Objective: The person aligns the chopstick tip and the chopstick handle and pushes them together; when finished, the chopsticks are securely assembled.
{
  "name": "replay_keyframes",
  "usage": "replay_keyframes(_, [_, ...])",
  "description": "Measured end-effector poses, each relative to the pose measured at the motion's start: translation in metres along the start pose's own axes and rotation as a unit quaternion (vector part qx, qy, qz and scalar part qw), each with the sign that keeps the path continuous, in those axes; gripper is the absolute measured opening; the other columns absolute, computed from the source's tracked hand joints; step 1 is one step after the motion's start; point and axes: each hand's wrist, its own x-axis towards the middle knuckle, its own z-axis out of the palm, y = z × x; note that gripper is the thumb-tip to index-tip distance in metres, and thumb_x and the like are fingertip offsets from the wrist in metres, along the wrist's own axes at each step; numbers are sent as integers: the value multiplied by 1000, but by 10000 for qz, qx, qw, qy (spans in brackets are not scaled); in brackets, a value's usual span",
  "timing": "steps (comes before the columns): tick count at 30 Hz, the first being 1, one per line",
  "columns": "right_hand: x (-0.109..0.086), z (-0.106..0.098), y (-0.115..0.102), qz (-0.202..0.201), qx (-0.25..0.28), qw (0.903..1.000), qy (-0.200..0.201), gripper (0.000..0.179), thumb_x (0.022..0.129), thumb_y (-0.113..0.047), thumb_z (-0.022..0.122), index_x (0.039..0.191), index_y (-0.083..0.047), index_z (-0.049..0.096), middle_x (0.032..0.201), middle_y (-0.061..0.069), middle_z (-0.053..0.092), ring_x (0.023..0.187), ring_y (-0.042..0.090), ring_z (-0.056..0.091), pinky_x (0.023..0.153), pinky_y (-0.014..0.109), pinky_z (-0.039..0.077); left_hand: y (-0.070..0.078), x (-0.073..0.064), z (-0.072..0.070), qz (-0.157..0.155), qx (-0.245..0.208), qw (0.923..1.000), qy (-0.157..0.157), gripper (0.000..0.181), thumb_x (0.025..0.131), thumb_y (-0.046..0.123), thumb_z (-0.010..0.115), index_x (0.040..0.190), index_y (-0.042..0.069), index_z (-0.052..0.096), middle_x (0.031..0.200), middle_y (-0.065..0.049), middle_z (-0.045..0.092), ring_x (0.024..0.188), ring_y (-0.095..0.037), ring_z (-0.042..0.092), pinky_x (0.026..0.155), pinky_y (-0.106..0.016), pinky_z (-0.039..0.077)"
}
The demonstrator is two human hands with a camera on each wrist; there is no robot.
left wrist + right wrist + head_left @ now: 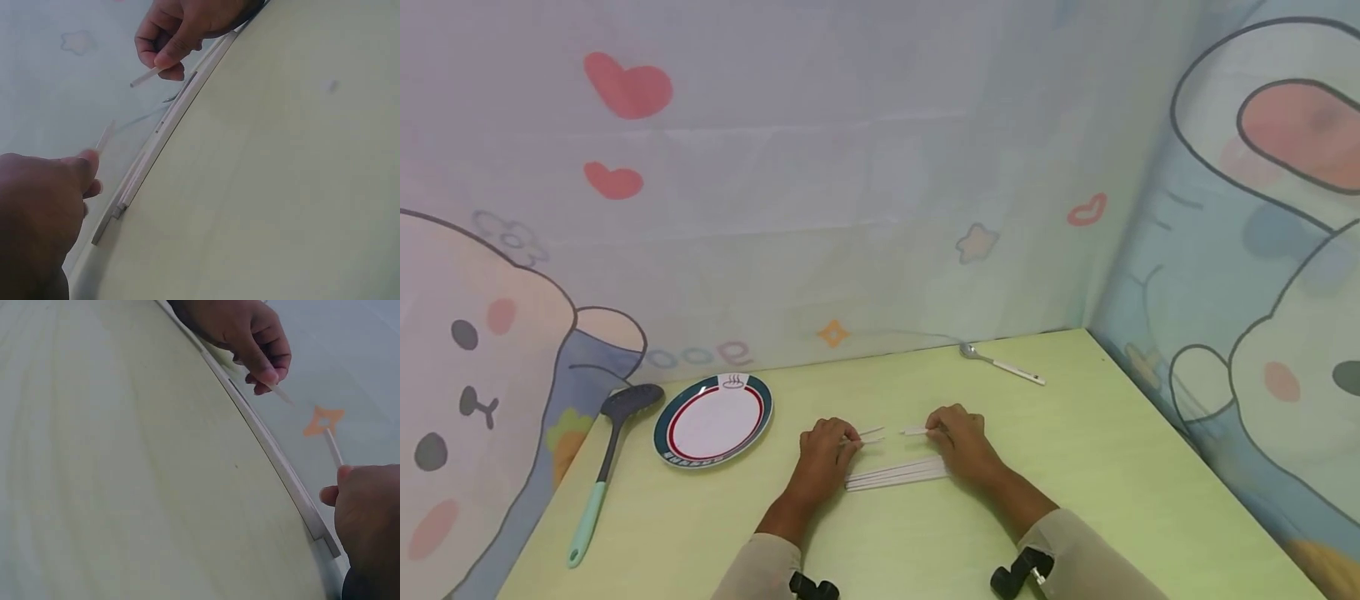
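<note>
My left hand (827, 458) pinches a thin white stick (106, 135) between thumb and fingers. In the head view two thin lengths stick out from that hand; whether one is a shadow I cannot tell. Across a small gap, my right hand (962, 446) pinches another thin white stick (914, 431), its tip pointing at the left hand's. Several more white sticks (895, 476) lie side by side on the table, between and just below the hands. The right hand covers their right ends. Both held sticks are hidden in part by the fingers.
A plate (715, 422) with a dark green rim sits left of the hands. Farther left lies a black ladle-like utensil (612, 450) with a mint handle. A spoon (1006, 367) lies near the table's back edge. Printed cloth (880, 183) hangs behind the table (1112, 475).
</note>
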Motion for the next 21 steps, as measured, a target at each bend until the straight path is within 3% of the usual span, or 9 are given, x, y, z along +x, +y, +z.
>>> replay_keyframes(5, [-1,-2,-4,157,87,9998,33,4,110,-19,64,111,-17,67,101,-1,63,100,20,53,101,48,39,6,2,-4,-24,-298,9996,-9,7,104,9,73,103,12,67,91,-1,72,82,-10,60,80,-34,53])
replay_keyframes(10, [-2,-1,-8,30,62,10000,-1,10,110,-16,64,118,-18,71,107,-1,67,103,18,56,98,45,43,8,1,-7,-122,-405,9990,-158,6,105,9,71,111,11,70,99,-3,76,90,-14,68,86,-38,59])
replay_keyframes(14, [-3,-1,-14,-363,65,9993,53,12,108,-15,67,118,-14,75,104,-1,69,94,13,58,93,41,47,9,-1,-8,152,-383,9991,-134,12,105,8,72,115,8,78,105,-4,78,99,-20,75,91,-41,62])
replay_keyframes(16, [-4,0,-16,-574,21,9983,88,11,107,-14,70,115,-13,76,103,0,71,92,12,60,92,39,49,8,-2,-8,352,-395,9985,-111,14,104,8,72,115,6,81,99,-4,76,91,-18,73,85,-37,61])
replay_keyframes(21, [-5,2,-19,-775,-152,9968,135,9,104,-15,73,111,-13,79,103,-2,74,90,10,62,86,34,51,6,-2,-4,734,-444,9963,-20,13,103,9,74,111,5,83,80,3,61,71,-2,49,68,-24,47])
